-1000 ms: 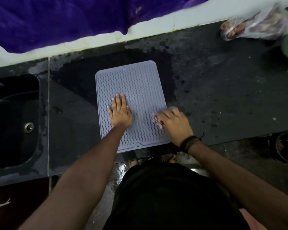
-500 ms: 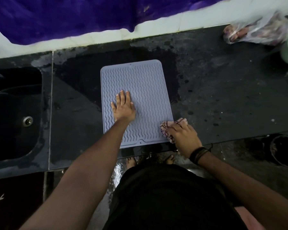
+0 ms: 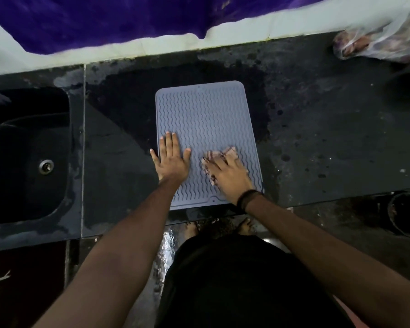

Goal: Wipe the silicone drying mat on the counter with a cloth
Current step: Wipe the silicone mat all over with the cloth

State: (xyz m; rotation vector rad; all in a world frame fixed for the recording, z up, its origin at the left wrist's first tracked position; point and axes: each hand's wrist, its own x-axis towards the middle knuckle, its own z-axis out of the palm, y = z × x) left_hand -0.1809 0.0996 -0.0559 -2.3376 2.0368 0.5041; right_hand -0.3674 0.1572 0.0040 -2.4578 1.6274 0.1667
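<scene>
Dark, wet stone surface [image 3: 317,138] seen from above, with a sink [image 3: 29,157] at the left and a pale wall edge beyond. On it lies a grey ribbed mat [image 3: 206,114], long side running away from the person, its near edge close to the surface's front edge. Left hand [image 3: 172,159] lies flat on the mat's near left part, fingers straight and spread, the little finger over the left edge, pinning the mat down. Right hand [image 3: 227,176] presses a crumpled, patterned cloth [image 3: 220,155] onto the near right part, fingers bent over it. Hands sit near each other, side by side. To wipe well, the cloth should probably run along the ribs toward the far end while the flat hand stops the mat sliding. A plastic bag [image 3: 374,41] lies at the far right.
</scene>
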